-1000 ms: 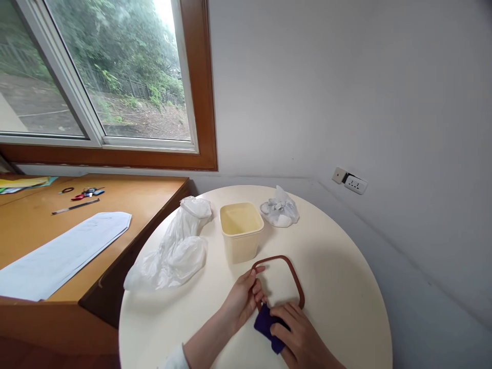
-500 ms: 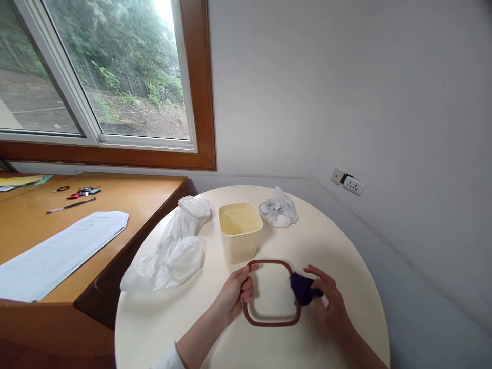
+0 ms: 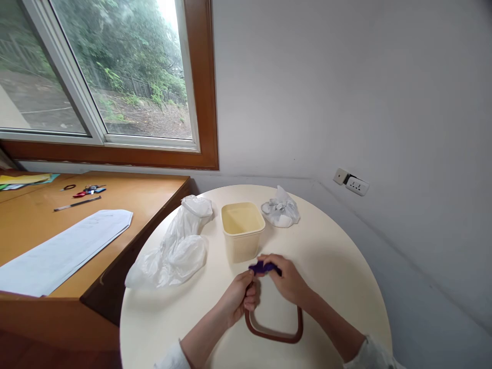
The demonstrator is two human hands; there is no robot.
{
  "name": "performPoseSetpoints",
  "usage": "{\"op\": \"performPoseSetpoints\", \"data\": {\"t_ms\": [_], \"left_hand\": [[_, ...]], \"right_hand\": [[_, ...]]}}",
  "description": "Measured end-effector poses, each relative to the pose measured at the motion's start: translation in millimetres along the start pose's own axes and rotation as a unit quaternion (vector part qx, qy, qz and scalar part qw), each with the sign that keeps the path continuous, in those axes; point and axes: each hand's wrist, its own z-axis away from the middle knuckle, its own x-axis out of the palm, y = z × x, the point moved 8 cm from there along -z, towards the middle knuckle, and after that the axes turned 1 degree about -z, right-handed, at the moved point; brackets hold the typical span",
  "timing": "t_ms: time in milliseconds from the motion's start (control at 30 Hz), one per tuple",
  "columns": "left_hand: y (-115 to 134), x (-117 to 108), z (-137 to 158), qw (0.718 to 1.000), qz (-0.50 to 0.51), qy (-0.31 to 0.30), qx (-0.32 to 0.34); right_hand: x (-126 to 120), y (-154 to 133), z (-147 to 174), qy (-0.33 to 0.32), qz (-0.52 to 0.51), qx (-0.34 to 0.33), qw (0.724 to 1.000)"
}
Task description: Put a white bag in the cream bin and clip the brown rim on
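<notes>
My left hand [image 3: 241, 296] is closed around the left side of a brown frame with rounded corners [image 3: 273, 336], held over the round table. A dark purple cloth [image 3: 265, 268] is pinched in my right hand [image 3: 286, 279], which bends over the frame's far edge. The cloth touches that far edge close to my left fingertips. My right hand and forearm hide the far right part of the frame. Just beyond both hands stands a cream-coloured square bin [image 3: 243, 233], upright, with its top uncovered.
On the round white table [image 3: 338, 307] lie a crumpled white plastic bag [image 3: 172, 251] at left and a knotted plastic bag [image 3: 282, 209] behind the bin. A wooden desk [image 3: 154, 197] at left bears papers [image 3: 73, 251], a pen [image 3: 77, 203] and keys [image 3: 90, 190]. A wall socket [image 3: 356, 185] is at right.
My right hand has moved with the purple cloth from the frame's right side to its far left edge. My left hand keeps its hold, and the frame has tilted a little.
</notes>
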Motion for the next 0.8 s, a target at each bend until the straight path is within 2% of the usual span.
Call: {"op": "performPoseSetpoints", "data": {"t_ms": [67,167,300,500,633,800], "left_hand": [[0,-1,0,1.000,0.001,0.001,0.005],[5,0,3,1.000,-0.002,0.004,0.012],[17,0,10,0.999,-0.010,0.022,0.040],[25,10,17,0.993,-0.030,0.027,0.112],[33,19,25,0.984,-0.054,0.042,0.167],[40,23,34,0.973,-0.033,0.053,0.221]], "right_hand": [[19,-10,4,-0.061,0.045,-0.053,0.996],[19,-8,10,-0.080,0.091,-0.083,0.989],[-5,11,21,-0.037,0.101,-0.055,0.993],[-27,38,49,0.057,0.024,0.050,0.997],[-27,41,66,0.109,-0.007,0.083,0.991],[-11,34,80,0.101,0.005,0.077,0.992]]}}
